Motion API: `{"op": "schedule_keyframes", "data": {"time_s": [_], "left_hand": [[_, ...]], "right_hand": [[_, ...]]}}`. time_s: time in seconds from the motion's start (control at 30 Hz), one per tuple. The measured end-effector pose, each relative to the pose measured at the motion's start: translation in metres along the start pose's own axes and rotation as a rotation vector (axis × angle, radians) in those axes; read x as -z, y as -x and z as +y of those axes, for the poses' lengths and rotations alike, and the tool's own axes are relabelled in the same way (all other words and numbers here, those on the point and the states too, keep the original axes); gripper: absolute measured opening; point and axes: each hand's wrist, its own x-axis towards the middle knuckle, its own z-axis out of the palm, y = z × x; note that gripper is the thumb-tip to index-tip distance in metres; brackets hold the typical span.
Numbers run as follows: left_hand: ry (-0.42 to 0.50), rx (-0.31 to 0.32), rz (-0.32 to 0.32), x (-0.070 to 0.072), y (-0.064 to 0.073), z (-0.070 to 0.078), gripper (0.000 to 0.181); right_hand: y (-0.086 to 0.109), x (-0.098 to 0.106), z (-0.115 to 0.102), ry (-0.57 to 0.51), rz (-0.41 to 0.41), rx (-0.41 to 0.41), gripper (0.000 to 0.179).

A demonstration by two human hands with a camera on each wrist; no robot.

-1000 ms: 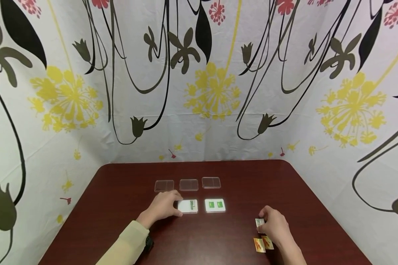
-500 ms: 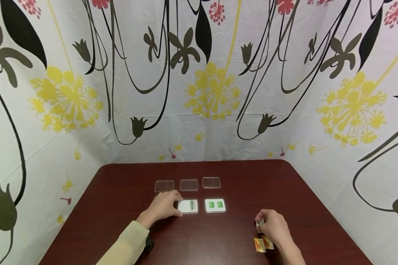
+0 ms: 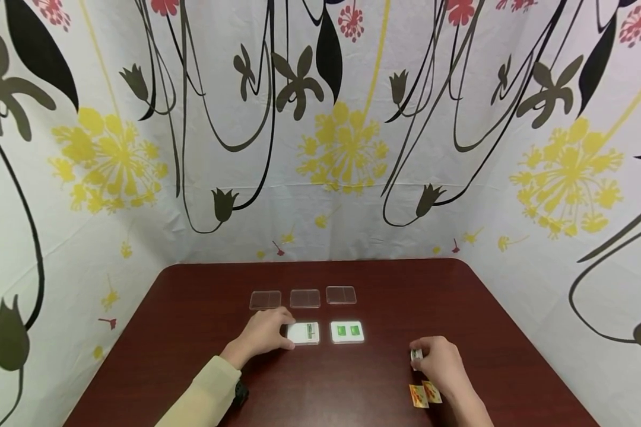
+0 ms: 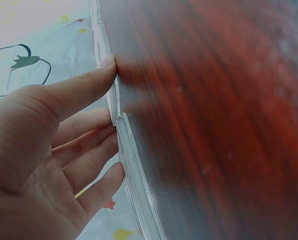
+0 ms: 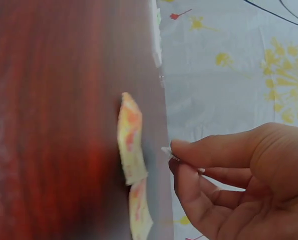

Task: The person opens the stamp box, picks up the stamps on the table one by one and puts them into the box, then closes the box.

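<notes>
Dark red surface [image 3: 374, 385]: pale packet [image 3: 416, 355], flatter moments ago, now tilted, likely picked up. Fingers of right hand [image 3: 442, 362] pinch it; left hand [image 3: 260, 334] grips white case [image 3: 301, 333].

The head view faces forward and down from above and behind the left grip [image 3: 262, 333] and right grip [image 3: 442, 363]; close-set wrist views face past each, all sharing the glossy red-brown desk [image 3: 363, 382].

The right hand [image 3: 442, 365] has drawn its fingertips closer together around the small pale packet [image 3: 416, 354].
</notes>
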Motion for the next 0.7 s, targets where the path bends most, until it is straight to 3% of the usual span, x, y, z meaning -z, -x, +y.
{"op": "schedule_keyframes", "data": {"time_s": [0.27,0.7], "left_hand": [[-0.005,0.013,-0.004,0.001,-0.001,0.0,0.053],[-0.004,-0.025,-0.031,0.006,-0.001,-0.003,0.059]], "right_hand": [[-0.001,0.004,-0.01,-0.03,-0.009,0.035,0.042],[-0.004,-0.003,-0.03,-0.004,0.055,0.171,0.042]]}}
